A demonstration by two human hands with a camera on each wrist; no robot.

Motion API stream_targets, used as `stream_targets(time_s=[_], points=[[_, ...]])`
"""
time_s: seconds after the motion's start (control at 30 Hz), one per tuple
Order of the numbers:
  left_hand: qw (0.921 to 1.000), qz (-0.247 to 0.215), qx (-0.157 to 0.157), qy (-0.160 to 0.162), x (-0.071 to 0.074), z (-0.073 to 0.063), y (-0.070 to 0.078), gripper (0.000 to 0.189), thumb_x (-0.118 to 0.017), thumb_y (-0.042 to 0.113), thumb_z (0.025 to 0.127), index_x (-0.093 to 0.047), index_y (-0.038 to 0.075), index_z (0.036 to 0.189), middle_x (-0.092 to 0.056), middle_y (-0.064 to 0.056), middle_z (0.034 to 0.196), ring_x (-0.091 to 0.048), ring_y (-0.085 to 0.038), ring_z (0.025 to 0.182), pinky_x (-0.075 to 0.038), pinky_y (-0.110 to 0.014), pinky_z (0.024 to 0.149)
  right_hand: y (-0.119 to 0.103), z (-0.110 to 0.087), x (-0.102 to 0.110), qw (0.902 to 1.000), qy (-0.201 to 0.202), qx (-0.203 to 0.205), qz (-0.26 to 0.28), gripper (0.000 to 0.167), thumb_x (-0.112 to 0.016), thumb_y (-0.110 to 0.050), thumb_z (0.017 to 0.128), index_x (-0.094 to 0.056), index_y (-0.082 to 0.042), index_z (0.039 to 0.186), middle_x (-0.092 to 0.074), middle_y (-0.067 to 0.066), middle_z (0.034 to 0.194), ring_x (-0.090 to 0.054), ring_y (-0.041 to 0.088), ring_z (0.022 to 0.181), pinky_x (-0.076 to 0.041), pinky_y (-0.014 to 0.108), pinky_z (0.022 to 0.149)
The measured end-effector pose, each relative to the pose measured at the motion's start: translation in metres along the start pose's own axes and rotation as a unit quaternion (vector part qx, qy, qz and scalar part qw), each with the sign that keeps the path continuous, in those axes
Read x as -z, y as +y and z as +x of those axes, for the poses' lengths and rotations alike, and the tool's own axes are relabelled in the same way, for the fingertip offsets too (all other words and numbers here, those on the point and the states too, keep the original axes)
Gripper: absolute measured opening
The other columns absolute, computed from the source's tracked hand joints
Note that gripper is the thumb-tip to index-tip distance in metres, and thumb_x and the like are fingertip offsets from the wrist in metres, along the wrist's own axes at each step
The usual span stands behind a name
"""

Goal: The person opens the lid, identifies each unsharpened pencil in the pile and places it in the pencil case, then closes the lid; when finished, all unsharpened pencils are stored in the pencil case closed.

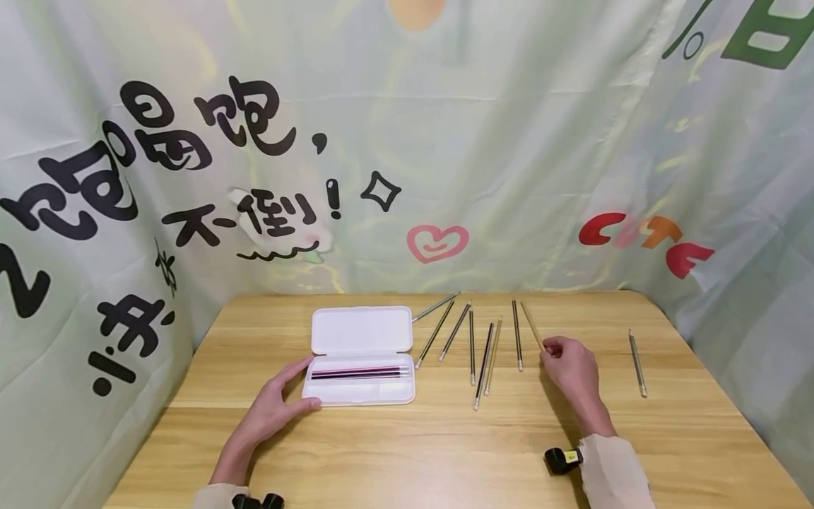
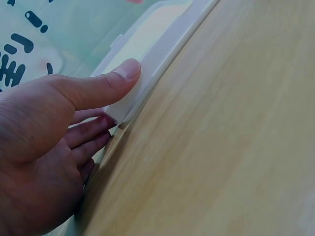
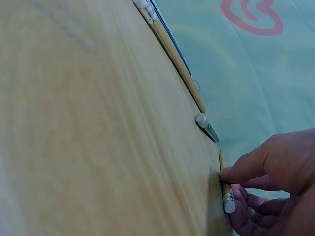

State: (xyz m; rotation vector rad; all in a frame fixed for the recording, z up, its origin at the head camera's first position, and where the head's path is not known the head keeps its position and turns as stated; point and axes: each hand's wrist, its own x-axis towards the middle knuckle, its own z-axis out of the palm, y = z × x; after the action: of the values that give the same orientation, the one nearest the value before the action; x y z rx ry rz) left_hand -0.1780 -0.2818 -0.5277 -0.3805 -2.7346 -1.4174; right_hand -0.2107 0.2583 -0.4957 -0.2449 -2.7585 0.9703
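With left hand (image 1: pixel 273 406), grips open pencil case (image 1: pixel 365 393) at its eight o'clock, probably against sliding. Find lid (image 1: pixel 361 329) folded back toward twelve, likely for access; dark pencils (image 1: pixel 356 375) lengthwise inside, seemingly for fit. At case's three o'clock, find loose pencils (image 1: pixel 472 346) spread apart, perhaps for finger room. With right hand (image 1: pixel 571 371), pinches one pencil (image 1: pixel 531 323) near eraser end (image 3: pixel 229 206), far end toward eleven, perhaps for control. Find another pencil (image 1: pixel 637 363) at that hand's three o'clock.

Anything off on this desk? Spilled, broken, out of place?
Nothing looks spilled or broken. Slightly odd: one pencil lies alone right of the right hand, while the other loose pencils lie between that hand and the open case.
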Motion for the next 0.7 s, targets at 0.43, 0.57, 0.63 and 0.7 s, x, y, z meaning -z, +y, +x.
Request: stream_targets(time_s=[0.43,0.57,0.63,0.7], points=[[1.0,-0.002,0.007,0.001,0.0,-0.001,0.002,0.084,-0.089,0.029,0.082,-0.049,0.006,0.152,-0.045,-0.021,0.155,-0.034,-0.045,0.145,-0.025,-0.066,0.116,-0.008,-0.001,0.005,0.9979,0.033,0.017,0.054,0.025,-0.063,-0.004,0.091,-0.073,0.006,0.112,-0.071,0.014,0.092,-0.067,0.028,0.083,-0.047,0.026,0.06],[0.9999,-0.002,0.012,0.001,0.0,-0.001,0.002,0.085,-0.089,0.031,0.081,-0.049,0.007,0.153,-0.044,-0.021,0.156,-0.034,-0.045,0.146,-0.025,-0.067,0.115,-0.015,-0.001,0.007,0.9948,0.035,0.056,0.078,0.023,-0.063,0.0,0.091,-0.074,0.004,0.11,-0.071,0.013,0.093,-0.066,0.026,0.083,-0.048,0.02,0.062],[0.9999,-0.003,0.011,0.0,0.0,-0.001,0.002,0.085,-0.089,0.031,0.082,-0.049,0.007,0.153,-0.044,-0.021,0.156,-0.034,-0.045,0.146,-0.025,-0.067,0.115,-0.019,-0.002,0.006,0.9927,0.026,0.075,0.091,0.022,-0.063,0.003,0.091,-0.073,0.004,0.11,-0.071,0.014,0.094,-0.065,0.024,0.083,-0.049,0.02,0.064],[0.9999,-0.003,0.011,0.001,0.0,-0.001,0.002,0.085,-0.089,0.031,0.082,-0.049,0.008,0.153,-0.044,-0.021,0.156,-0.034,-0.046,0.146,-0.024,-0.067,0.116,-0.023,-0.003,0.005,0.9912,0.009,0.086,0.1,0.021,-0.063,0.003,0.093,-0.073,0.004,0.112,-0.071,0.014,0.095,-0.064,0.023,0.085,-0.05,0.02,0.067]])
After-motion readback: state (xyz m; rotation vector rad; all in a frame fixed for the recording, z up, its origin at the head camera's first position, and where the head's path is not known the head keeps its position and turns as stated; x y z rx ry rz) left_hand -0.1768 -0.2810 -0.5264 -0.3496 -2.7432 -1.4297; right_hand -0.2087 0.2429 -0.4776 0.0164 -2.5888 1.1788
